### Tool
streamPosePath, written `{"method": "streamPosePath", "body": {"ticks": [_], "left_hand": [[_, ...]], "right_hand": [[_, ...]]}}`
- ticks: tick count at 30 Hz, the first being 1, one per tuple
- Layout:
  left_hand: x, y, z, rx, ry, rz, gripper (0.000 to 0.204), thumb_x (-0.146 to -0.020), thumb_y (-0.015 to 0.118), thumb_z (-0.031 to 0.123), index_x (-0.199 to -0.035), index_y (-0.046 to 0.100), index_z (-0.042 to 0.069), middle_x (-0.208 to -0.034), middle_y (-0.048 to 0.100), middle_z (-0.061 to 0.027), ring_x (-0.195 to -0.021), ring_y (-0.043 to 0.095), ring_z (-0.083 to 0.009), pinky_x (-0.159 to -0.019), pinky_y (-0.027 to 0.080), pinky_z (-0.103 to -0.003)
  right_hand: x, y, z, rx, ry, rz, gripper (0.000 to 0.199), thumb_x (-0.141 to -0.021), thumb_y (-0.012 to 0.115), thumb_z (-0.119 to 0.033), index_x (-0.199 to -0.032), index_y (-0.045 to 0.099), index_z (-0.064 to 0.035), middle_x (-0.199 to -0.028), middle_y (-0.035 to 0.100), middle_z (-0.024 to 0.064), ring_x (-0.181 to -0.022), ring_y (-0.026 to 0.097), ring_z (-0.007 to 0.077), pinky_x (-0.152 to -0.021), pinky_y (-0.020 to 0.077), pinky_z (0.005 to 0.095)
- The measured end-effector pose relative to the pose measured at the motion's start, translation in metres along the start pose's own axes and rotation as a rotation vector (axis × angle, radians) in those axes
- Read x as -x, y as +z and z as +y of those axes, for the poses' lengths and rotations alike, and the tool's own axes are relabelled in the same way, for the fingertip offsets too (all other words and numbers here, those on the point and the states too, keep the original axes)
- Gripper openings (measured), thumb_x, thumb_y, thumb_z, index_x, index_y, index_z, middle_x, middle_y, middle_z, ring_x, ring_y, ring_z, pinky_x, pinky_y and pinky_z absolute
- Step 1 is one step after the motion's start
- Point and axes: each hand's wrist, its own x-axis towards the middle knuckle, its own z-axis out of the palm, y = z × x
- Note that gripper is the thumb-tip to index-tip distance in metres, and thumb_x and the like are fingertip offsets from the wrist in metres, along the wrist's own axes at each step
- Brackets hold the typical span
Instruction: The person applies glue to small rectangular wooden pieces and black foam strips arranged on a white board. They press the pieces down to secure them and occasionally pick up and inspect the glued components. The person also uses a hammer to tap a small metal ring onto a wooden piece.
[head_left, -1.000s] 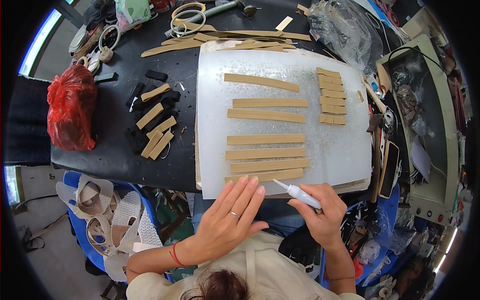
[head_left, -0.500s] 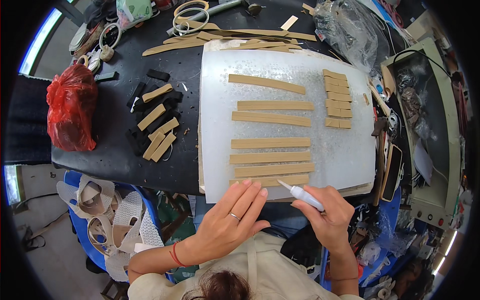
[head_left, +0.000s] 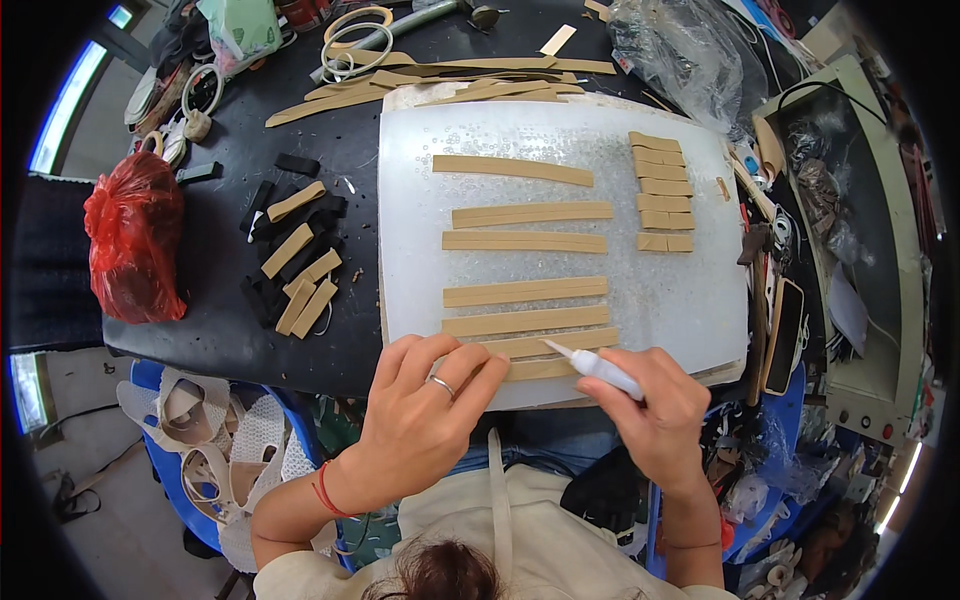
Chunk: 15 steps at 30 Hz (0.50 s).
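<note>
My right hand [head_left: 655, 410] is closed round a small white glue bottle [head_left: 610, 374]. The bottle's thin nozzle points left, its tip at the second-nearest tan strip [head_left: 560, 342]. My left hand [head_left: 425, 405] holds nothing; its fingers are bent and a little apart, and the fingertips rest at the left ends of the two nearest strips. Of these, the nearest tan strip [head_left: 540, 370] is partly hidden by both hands. Several more long tan strips [head_left: 525, 293] lie in rows on the white board [head_left: 410, 200] beyond my hands.
Short folded tan pieces [head_left: 664, 187] form a column at the board's right. Tan and black bands [head_left: 290, 250] lie left of the board, near a red plastic bag [head_left: 135, 240]. Tan offcuts [head_left: 440, 75] lie behind. A blue basket [head_left: 160, 440] holds pale straps below the table's left.
The glue bottle's tip has moved from the nearest strip to the one beyond it. My left hand has shifted left and farther up the board, its fingers now more bent. The view has shifted slightly.
</note>
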Motion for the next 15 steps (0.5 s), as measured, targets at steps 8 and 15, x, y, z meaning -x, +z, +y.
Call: {"method": "streamPosePath", "body": {"ticks": [8,15], "left_hand": [[-0.005,-0.010,-0.008,0.084,-0.002,-0.055,0.035,-0.067,0.061,0.001,-0.102,0.067,0.003,-0.101,0.061,-0.0053,-0.099,0.056,-0.0242,-0.085,0.041,-0.039],[-0.014,-0.007,-0.014,0.033,-0.032,-0.008,0.036,-0.068,0.062,0.001,-0.103,0.067,0.003,-0.101,0.061,-0.0047,-0.099,0.056,-0.0245,-0.086,0.041,-0.039]], "right_hand": [[-0.003,-0.014,-0.007,0.014,0.119,-0.059,0.027,-0.072,0.083,-0.008,-0.094,0.069,-0.0016,-0.069,0.060,0.0084,-0.055,0.056,0.0185,-0.049,0.0434,0.0293],[-0.023,0.009,-0.003,-0.050,-0.001,-0.007,0.026,-0.073,0.083,-0.008,-0.094,0.068,-0.0018,-0.070,0.061,0.0089,-0.056,0.057,0.0200,-0.049,0.0444,0.0301]]}}
